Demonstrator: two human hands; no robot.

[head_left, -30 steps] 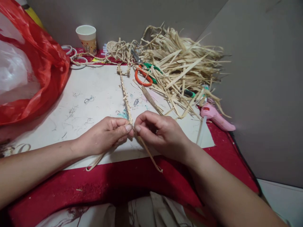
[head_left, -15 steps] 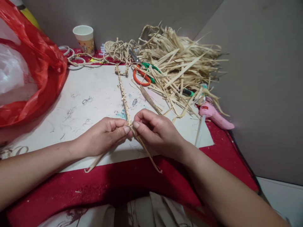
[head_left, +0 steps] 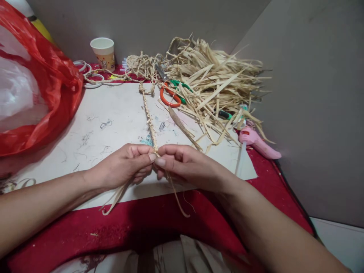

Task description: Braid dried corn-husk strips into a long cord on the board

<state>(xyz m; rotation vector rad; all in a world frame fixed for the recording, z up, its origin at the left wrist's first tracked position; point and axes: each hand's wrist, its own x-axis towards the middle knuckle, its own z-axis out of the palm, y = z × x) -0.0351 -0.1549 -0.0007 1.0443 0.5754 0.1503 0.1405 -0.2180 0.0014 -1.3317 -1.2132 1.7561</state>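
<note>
A narrow straw braid (head_left: pixel 148 117) runs down the white board toward me. My left hand (head_left: pixel 131 163) pinches its near end between thumb and forefinger. My right hand (head_left: pixel 182 163) is closed at the same spot, its thumb almost touching the left thumb and gripping the braid's working strands. Loose straw strands (head_left: pixel 115 200) hang below my left hand, bent at their tips. Another strand (head_left: pixel 176 197) trails down under my right hand past the board's edge. The fingertips hide the exact crossing of the strands.
Dry straw (head_left: pixel 218 79) is heaped at the back right, with orange-and-green scissors (head_left: pixel 170 96) beside it. A pink glue gun (head_left: pixel 260 142) lies at the right. A paper cup (head_left: pixel 102 55) and white rings (head_left: pixel 93 81) stand behind the white board (head_left: pixel 113 102). A red plastic bag (head_left: pixel 64 91) bulges at left.
My right hand has flattened and come in against the left fingertips. The right strand's tip now hangs lower, and the strands under my left hand have spread. My left hand keeps its pinch.
</note>
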